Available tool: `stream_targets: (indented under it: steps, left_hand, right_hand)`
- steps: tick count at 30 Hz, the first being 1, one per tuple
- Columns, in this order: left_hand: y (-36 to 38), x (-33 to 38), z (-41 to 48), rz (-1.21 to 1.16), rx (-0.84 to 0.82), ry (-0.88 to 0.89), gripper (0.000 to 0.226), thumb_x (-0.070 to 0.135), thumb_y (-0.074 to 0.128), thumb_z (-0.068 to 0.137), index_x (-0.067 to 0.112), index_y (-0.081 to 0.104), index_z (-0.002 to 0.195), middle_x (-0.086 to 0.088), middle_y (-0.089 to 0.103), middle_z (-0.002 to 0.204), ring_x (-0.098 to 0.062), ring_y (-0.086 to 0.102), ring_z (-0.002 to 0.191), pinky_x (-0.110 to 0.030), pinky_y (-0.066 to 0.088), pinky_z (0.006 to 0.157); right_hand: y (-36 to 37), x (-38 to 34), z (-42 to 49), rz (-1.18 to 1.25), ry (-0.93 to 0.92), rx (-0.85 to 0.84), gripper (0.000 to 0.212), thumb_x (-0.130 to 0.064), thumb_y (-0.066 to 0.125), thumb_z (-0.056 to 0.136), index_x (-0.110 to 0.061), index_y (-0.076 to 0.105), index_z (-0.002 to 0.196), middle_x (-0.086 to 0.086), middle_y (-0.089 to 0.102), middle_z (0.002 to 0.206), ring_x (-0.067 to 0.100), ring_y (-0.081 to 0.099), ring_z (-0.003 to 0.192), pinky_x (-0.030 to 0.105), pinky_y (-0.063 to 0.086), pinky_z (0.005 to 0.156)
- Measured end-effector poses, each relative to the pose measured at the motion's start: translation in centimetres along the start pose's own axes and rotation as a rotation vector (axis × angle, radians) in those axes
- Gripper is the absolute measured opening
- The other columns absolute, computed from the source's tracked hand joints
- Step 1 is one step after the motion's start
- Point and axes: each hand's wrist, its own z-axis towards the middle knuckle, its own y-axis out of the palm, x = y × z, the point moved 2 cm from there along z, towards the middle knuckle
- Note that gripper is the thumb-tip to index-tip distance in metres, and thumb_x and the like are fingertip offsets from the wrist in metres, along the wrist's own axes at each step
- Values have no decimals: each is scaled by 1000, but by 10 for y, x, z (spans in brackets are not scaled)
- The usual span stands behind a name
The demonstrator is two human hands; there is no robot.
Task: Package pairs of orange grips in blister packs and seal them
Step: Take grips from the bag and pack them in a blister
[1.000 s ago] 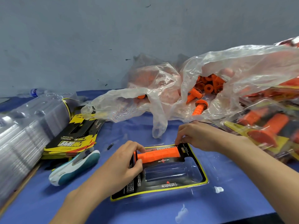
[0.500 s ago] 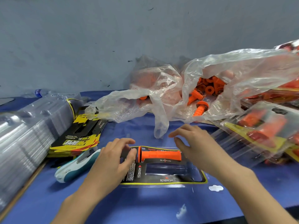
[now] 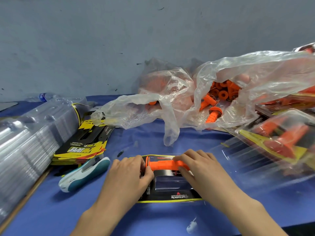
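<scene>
A blister pack (image 3: 170, 193) with a black and yellow card lies flat on the blue counter (image 3: 136, 218), near the middle of its near edge. One orange grip (image 3: 163, 165) lies crosswise in the pack's far pocket, its flanged end to the left.

Both hands are on that grip. The left hand (image 3: 129, 174) curls over the flanged end, thumb tucked against it. The right hand (image 3: 197, 167) wraps the other end, with its fingers bent over the top and its thumb below.

Just left of the pack lies a white and teal stapler (image 3: 83, 174), and beyond it a stack of printed cards (image 3: 81, 147). A long stack of clear plastic shells (image 3: 30, 133) runs along the left edge, with a water bottle (image 3: 42, 97) at the far left corner.

Toward the far edge on the right, a crumpled clear plastic bag (image 3: 255, 79) lies open, with loose orange grips (image 3: 219, 94) spilling at its mouth. Filled packs (image 3: 279, 138) pile up at the right edge — blurred, each showing orange through the plastic.
</scene>
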Motion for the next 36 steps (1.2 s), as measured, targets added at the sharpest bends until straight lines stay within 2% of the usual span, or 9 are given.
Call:
stream_targets:
  steps: [5, 8, 14, 18, 21, 24, 30, 33, 36]
  left_hand:
    - [4, 0, -6, -66, 32, -30, 36, 57, 41, 93, 28, 44, 71, 8, 50, 64, -13, 46, 69, -32, 29, 69]
    - [4, 2, -5, -57, 63, -46, 38, 57, 40, 94, 27, 45, 71, 7, 50, 62, -13, 46, 67, -33, 28, 68]
    - [5, 0, -5, -105, 101, -30, 34, 51, 33, 98, 30, 45, 74, 11, 50, 69, -14, 46, 73, -33, 31, 71]
    - [9, -5, -6, -299, 55, 39, 46, 51, 14, 101, 37, 49, 128, 21, 53, 114, -6, 47, 110, -28, 38, 95]
    - [15, -8, -10, -329, -59, 96, 61, 61, 10, 93, 39, 35, 145, 30, 42, 121, 6, 35, 121, -19, 30, 100]
    - [17, -10, -10, -270, -67, 143, 64, 62, 7, 93, 39, 32, 146, 33, 37, 122, 10, 31, 122, -15, 26, 99]
    - [19, -15, -13, -250, -19, 150, 65, 65, 1, 94, 38, 38, 140, 27, 47, 126, 5, 40, 116, -16, 31, 95]
    - [14, -22, -14, -280, 22, 148, 54, 59, 13, 100, 34, 44, 137, 24, 49, 126, 4, 41, 118, -14, 27, 97]
    - [8, -38, -19, -325, -2, 165, 36, 51, 27, 100, 42, 43, 131, 34, 44, 122, 13, 36, 119, -7, 23, 98]
  right_hand:
    - [-4, -4, -7, -87, 19, 98, 21, -29, 70, 87, -30, 66, 108, -9, 66, 99, 19, 64, 85, 34, 51, 80]
    - [-4, -5, -9, -93, 8, 123, 24, -29, 74, 83, -30, 67, 106, -9, 67, 97, 19, 65, 83, 34, 53, 78]
    - [-4, -4, -8, -40, 39, 124, 22, -32, 63, 92, -33, 64, 113, -12, 65, 99, 17, 64, 87, 33, 50, 84]
    - [-2, -3, -9, -23, 38, 86, 27, -37, 53, 97, -32, 60, 123, -12, 66, 108, 17, 64, 97, 34, 47, 92]
    - [-1, -3, -9, 4, 52, 13, 36, -44, 39, 101, -35, 50, 134, -14, 60, 122, 17, 57, 112, 33, 38, 102]
    - [1, 0, -9, 6, 66, -29, 41, -50, 27, 102, -38, 37, 140, -16, 51, 132, 14, 48, 122, 29, 31, 105]
    - [1, 1, -10, 16, 91, -53, 42, -49, 25, 102, -38, 35, 141, -17, 49, 134, 12, 46, 123, 28, 30, 106]
    - [2, 3, -11, 7, 96, -68, 42, -50, 25, 102, -39, 34, 141, -18, 48, 132, 12, 46, 121, 27, 30, 105]
    - [2, 5, -12, 15, 111, -66, 42, -49, 29, 101, -37, 38, 140, -16, 51, 131, 14, 48, 120, 29, 32, 104]
